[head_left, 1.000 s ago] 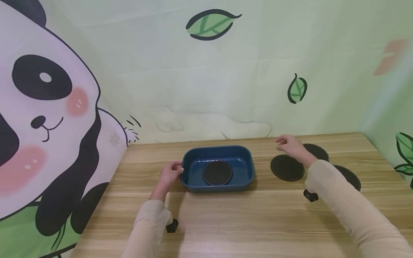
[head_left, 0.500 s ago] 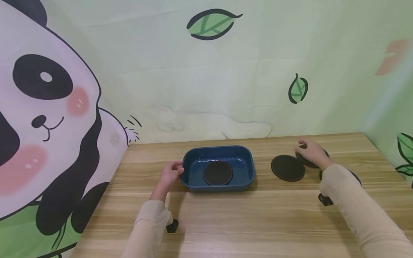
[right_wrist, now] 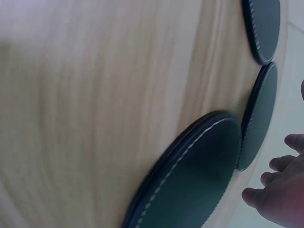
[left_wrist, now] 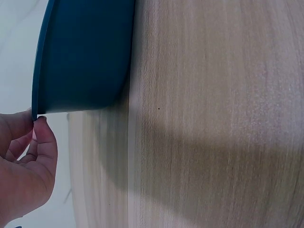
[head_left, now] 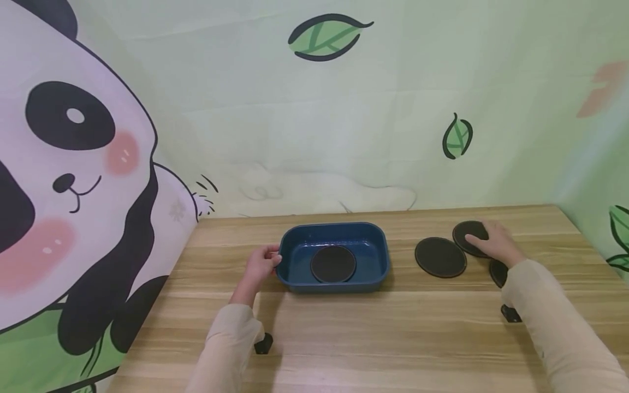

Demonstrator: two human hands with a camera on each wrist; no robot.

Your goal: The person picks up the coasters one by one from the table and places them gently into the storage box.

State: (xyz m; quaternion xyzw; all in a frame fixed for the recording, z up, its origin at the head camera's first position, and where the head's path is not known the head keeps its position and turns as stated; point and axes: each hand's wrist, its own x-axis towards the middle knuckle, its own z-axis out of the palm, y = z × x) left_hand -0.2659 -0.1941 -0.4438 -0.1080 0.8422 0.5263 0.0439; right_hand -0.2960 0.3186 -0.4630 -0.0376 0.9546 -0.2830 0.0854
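A blue rectangular baking dish sits on the wooden table, and one black round coaster lies inside it. My left hand pinches the dish's left rim between thumb and fingers, as the left wrist view also shows. To the right lie three more coasters: a left one, a back one and a front right one, partly hidden by my sleeve. My right hand is over the right edge of the back coaster with fingers spread, seemingly above it. White stitching runs round the coasters.
The wooden table meets a green wall cloth printed with a panda and leaves at its back edge. A black wrist device hangs under the right sleeve and another under the left.
My right hand has moved right, from above the left coaster to over the back coaster, and its fingers have spread. The left hand and the dish stay in place.
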